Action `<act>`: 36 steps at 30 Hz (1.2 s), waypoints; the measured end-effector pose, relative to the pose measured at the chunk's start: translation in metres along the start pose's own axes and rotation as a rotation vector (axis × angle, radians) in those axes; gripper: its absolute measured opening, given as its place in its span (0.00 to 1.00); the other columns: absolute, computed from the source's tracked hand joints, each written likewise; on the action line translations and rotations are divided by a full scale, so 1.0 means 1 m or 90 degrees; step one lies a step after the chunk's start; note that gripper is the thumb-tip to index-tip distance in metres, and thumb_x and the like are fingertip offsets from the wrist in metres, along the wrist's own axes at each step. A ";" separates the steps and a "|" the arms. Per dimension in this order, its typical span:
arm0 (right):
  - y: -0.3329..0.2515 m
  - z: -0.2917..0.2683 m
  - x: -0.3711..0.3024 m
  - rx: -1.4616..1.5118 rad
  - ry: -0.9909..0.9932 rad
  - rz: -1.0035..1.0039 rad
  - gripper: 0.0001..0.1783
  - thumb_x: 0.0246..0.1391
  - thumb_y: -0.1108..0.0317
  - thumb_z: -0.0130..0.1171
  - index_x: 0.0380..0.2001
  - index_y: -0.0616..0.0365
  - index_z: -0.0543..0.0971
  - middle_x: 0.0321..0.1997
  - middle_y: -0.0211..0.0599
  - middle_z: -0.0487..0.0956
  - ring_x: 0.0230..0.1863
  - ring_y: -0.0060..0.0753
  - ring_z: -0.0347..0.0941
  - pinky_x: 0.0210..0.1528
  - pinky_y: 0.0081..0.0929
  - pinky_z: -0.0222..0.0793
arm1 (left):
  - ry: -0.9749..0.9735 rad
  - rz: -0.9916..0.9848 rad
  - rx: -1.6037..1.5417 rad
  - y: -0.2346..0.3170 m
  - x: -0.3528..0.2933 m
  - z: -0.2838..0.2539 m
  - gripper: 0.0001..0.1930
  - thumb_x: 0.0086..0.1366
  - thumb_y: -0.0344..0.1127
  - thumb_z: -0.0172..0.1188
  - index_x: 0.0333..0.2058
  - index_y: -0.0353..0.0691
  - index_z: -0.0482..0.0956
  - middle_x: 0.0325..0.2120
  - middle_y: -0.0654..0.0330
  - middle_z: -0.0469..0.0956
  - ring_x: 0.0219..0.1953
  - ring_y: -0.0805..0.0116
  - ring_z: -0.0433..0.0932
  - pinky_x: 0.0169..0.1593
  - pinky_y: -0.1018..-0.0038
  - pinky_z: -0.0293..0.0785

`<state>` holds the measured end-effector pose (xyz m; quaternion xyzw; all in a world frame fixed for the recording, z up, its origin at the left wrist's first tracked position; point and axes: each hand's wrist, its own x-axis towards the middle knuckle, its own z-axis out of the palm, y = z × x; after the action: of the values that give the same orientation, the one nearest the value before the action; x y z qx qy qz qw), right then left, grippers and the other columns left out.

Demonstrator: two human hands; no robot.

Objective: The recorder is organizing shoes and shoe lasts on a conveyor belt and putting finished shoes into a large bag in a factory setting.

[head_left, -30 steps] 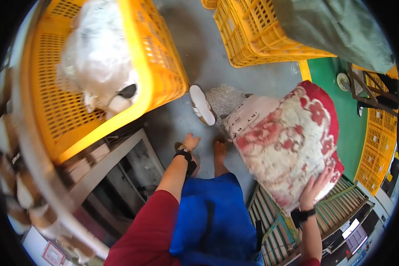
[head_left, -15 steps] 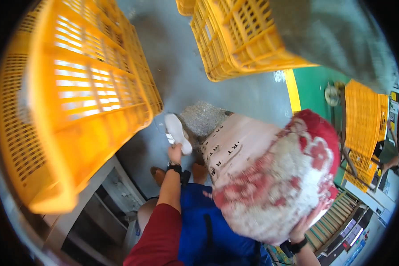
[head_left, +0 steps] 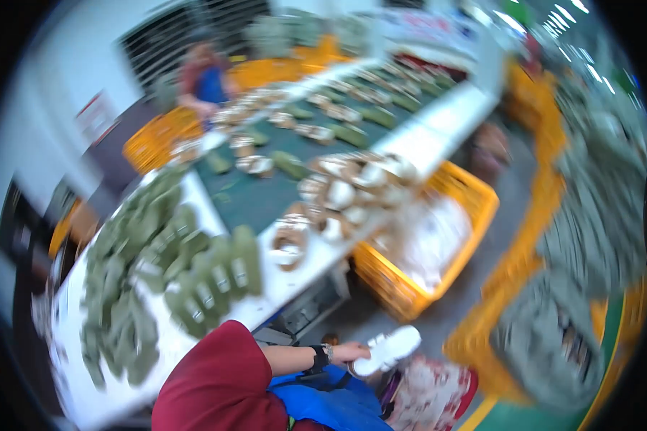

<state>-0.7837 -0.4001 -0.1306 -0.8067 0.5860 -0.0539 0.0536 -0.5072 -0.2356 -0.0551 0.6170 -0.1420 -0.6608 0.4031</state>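
Note:
My left hand (head_left: 350,352), with a black band and a watch at the wrist, grips a white shoe (head_left: 388,350) by one end, above the floor and in front of my blue apron (head_left: 331,399). Its sole side is partly out of sight. Just below the shoe lies a red-and-white patterned cushion (head_left: 431,391). My right hand does not show. The nearest table end (head_left: 194,352) is spread with olive-green sole-shaped pieces (head_left: 216,280), some bearing pale labels. Tan-and-white footwear (head_left: 352,188) is heaped along the table's right edge, blurred by motion.
A yellow crate (head_left: 399,287) with whitish bags stands beside the table. Along the dark green belt (head_left: 266,194) sit rows of footwear and green pieces. Yellow crates with grey-green covers (head_left: 553,337) line the right. A co-worker (head_left: 207,82) stands at the belt's far left side.
The view has swung from the floor and cushion up to the table and belt. My left hand still holds the white shoe. My right hand, earlier at the cushion, has left the picture.

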 end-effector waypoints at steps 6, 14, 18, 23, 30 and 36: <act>-0.195 -0.112 0.003 0.298 -0.098 -0.473 0.32 0.51 0.59 0.54 0.57 0.62 0.61 0.62 0.51 0.58 0.63 0.46 0.53 0.64 0.43 0.45 | -0.063 0.204 -0.212 0.021 -0.128 0.021 0.28 0.60 0.41 0.56 0.54 0.28 0.62 0.49 0.56 0.70 0.49 0.74 0.69 0.53 0.77 0.65; -0.337 -0.171 -0.057 0.525 -0.518 -0.876 0.30 0.49 0.62 0.58 0.55 0.62 0.64 0.59 0.49 0.64 0.59 0.41 0.60 0.61 0.40 0.52 | 0.115 0.452 -0.218 -0.008 -0.297 -0.028 0.31 0.62 0.38 0.52 0.59 0.29 0.54 0.55 0.56 0.64 0.55 0.73 0.63 0.58 0.77 0.59; -0.399 -0.207 -0.135 0.659 -0.811 -0.898 0.29 0.45 0.68 0.62 0.51 0.63 0.67 0.53 0.44 0.70 0.53 0.35 0.66 0.57 0.35 0.58 | 0.392 0.529 -0.258 -0.084 -0.353 -0.022 0.31 0.67 0.44 0.46 0.62 0.35 0.48 0.56 0.57 0.62 0.57 0.72 0.61 0.60 0.72 0.57; -0.437 -0.206 -0.180 0.725 -0.914 -0.943 0.33 0.38 0.69 0.69 0.49 0.64 0.67 0.49 0.40 0.72 0.50 0.31 0.69 0.53 0.30 0.62 | 1.150 0.118 -0.445 -0.293 -0.343 0.056 0.23 0.65 0.47 0.48 0.49 0.32 0.68 0.39 0.53 0.77 0.41 0.63 0.75 0.45 0.70 0.71; -0.470 -0.194 -0.201 0.660 -1.002 -1.054 0.32 0.39 0.69 0.68 0.49 0.66 0.67 0.49 0.42 0.73 0.50 0.33 0.69 0.53 0.30 0.62 | 0.699 -0.210 -0.766 -0.380 -0.237 0.186 0.26 0.60 0.51 0.52 0.41 0.28 0.71 0.32 0.48 0.77 0.34 0.59 0.77 0.37 0.67 0.71; -0.498 -0.207 -0.172 0.677 -1.120 -1.097 0.29 0.40 0.70 0.67 0.47 0.66 0.70 0.48 0.42 0.74 0.48 0.33 0.71 0.52 0.31 0.63 | 0.729 -0.152 -0.711 -0.307 -0.224 0.191 0.25 0.60 0.50 0.52 0.41 0.29 0.71 0.32 0.48 0.77 0.35 0.59 0.77 0.38 0.67 0.71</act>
<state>-0.3992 -0.0882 0.1441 -0.5640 -0.4265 0.2432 0.6640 -0.8141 0.0586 -0.0702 0.5784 0.5042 -0.2541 0.5888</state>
